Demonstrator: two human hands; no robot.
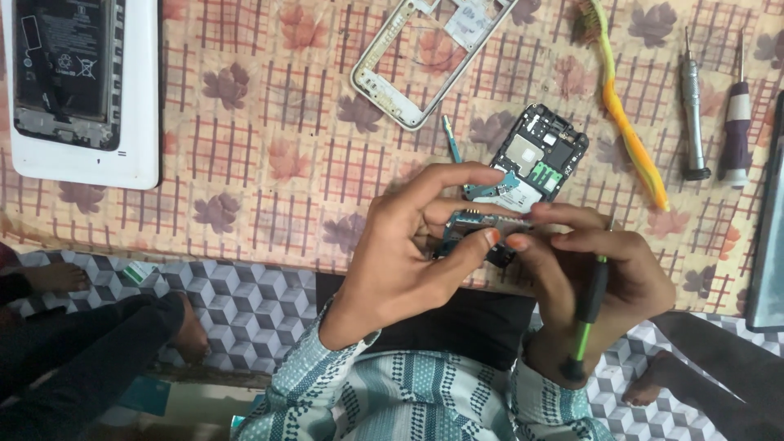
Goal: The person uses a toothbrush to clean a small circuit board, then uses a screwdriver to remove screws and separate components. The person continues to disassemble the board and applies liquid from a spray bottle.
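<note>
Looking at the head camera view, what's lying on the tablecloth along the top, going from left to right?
Opened white phone with its battery showing → silver phone frame → black inner phone frame with circuit parts → orange and yellow brush → silver screwdriver → purple and white screwdriver → dark flat panel at the right edge.
</note>
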